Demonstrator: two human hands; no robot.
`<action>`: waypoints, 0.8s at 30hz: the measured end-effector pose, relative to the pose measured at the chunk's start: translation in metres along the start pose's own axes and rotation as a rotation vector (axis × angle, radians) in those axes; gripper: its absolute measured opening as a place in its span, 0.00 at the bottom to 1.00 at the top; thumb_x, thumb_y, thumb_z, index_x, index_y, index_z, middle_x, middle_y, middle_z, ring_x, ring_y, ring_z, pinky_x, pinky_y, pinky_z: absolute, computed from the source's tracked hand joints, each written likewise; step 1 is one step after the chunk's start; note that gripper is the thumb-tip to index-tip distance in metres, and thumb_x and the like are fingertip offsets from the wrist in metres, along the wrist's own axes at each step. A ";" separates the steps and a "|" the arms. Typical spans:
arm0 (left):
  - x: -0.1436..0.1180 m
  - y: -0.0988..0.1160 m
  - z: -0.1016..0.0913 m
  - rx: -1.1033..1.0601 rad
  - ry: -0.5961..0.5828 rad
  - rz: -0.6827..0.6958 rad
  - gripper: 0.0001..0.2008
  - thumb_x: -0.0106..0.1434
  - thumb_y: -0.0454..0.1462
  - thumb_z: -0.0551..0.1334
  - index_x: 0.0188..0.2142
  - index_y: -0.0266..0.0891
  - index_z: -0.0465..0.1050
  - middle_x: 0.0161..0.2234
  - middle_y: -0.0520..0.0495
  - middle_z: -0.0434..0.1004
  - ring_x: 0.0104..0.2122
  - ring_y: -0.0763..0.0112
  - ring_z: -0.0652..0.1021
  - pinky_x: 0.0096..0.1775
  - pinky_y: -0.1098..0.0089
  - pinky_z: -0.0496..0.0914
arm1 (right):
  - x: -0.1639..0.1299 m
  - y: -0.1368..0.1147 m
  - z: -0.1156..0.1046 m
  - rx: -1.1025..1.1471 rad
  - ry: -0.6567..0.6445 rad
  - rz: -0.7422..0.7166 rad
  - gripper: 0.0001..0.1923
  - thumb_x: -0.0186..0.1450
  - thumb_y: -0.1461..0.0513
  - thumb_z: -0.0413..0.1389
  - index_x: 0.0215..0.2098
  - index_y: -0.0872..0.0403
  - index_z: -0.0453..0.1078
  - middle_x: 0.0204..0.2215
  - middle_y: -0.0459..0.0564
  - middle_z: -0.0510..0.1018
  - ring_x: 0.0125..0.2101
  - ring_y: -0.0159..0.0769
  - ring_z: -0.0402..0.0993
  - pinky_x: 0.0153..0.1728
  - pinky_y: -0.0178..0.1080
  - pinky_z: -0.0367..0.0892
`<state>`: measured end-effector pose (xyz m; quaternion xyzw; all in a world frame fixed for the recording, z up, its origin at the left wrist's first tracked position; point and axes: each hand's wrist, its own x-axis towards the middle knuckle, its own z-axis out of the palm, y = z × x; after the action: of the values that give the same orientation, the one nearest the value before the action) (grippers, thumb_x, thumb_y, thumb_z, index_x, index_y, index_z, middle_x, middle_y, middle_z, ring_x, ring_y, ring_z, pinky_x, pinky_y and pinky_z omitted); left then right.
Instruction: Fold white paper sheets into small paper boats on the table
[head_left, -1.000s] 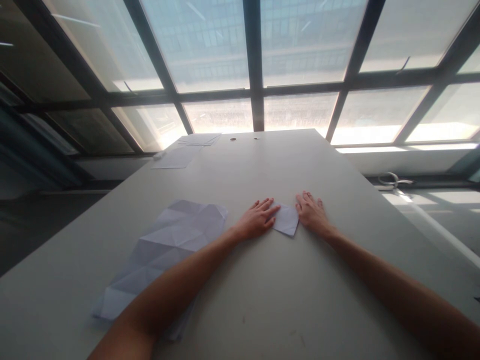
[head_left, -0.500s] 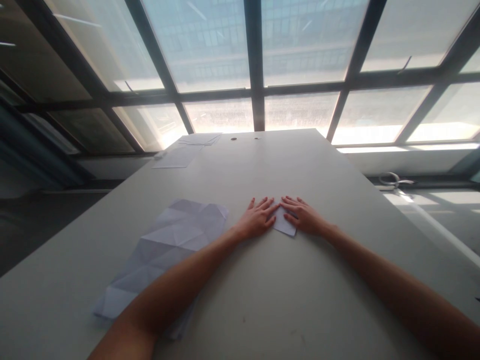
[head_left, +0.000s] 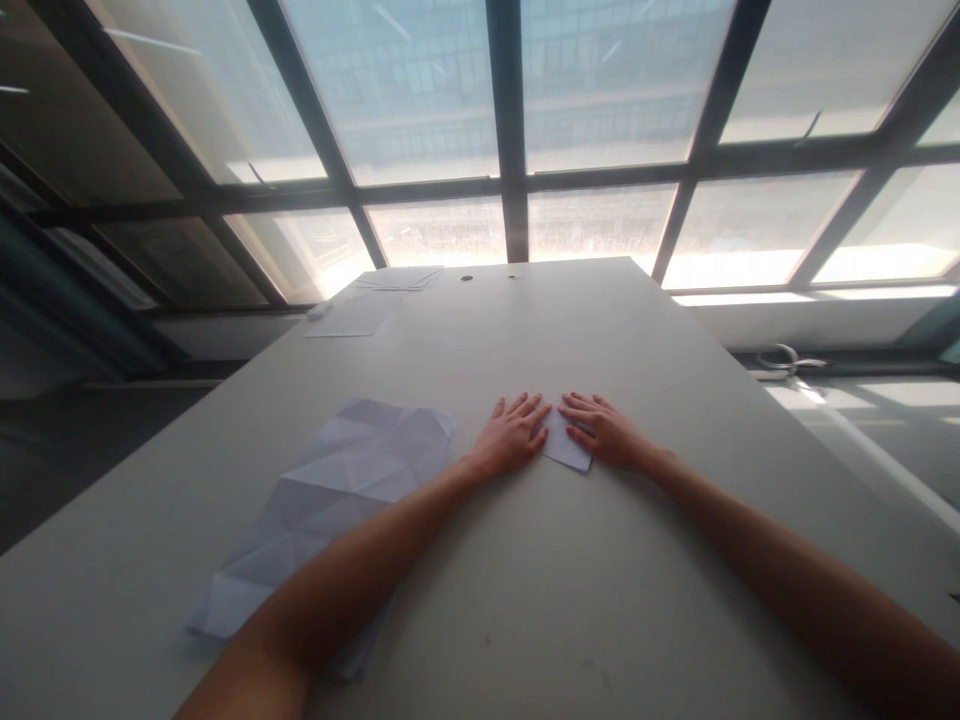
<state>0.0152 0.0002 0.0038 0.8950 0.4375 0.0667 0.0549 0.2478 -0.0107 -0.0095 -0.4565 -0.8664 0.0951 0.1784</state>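
Note:
A small folded piece of white paper (head_left: 566, 447) lies flat on the white table (head_left: 555, 560). My left hand (head_left: 513, 434) rests palm down at its left edge, fingers spread. Over its right side lies my right hand (head_left: 604, 430), also flat with the fingers apart. Both hands cover parts of the paper, so its full outline is hidden. A larger creased sheet of paper (head_left: 337, 480) is spread to the left, partly beneath my left forearm.
Flat white sheets (head_left: 352, 314) lie at the table's far left corner. Two small round holes (head_left: 466, 278) show near the far edge. Large dark-framed windows (head_left: 604, 90) rise beyond the table, and a dark curtain (head_left: 75, 290) hangs at the left.
My left hand has slid slightly left, widening the gap between the hands and baring more of the small paper. My right hand has hardly moved.

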 end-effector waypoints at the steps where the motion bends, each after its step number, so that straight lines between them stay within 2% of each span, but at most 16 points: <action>1: 0.000 0.000 0.000 0.000 0.001 -0.004 0.26 0.72 0.46 0.45 0.67 0.48 0.52 0.69 0.49 0.48 0.68 0.61 0.49 0.65 0.47 0.44 | 0.000 0.000 0.000 0.002 0.003 -0.002 0.25 0.71 0.57 0.46 0.65 0.50 0.60 0.66 0.54 0.58 0.66 0.42 0.50 0.64 0.54 0.47; 18: 0.001 -0.001 0.002 0.005 0.007 -0.001 0.26 0.72 0.47 0.44 0.67 0.48 0.52 0.69 0.49 0.48 0.68 0.60 0.50 0.64 0.47 0.45 | 0.000 -0.003 -0.003 -0.012 -0.009 0.006 0.25 0.71 0.57 0.46 0.65 0.51 0.60 0.65 0.55 0.59 0.66 0.42 0.51 0.64 0.53 0.47; 24: 0.002 -0.004 0.007 -0.020 0.102 -0.163 0.33 0.70 0.48 0.48 0.69 0.42 0.43 0.68 0.42 0.50 0.67 0.56 0.52 0.64 0.48 0.46 | 0.000 -0.002 -0.002 -0.028 -0.007 0.005 0.24 0.71 0.57 0.46 0.64 0.52 0.62 0.65 0.55 0.60 0.66 0.42 0.51 0.65 0.52 0.47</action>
<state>0.0146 0.0041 -0.0040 0.8513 0.5105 0.1118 0.0469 0.2469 -0.0121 -0.0067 -0.4609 -0.8672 0.0847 0.1686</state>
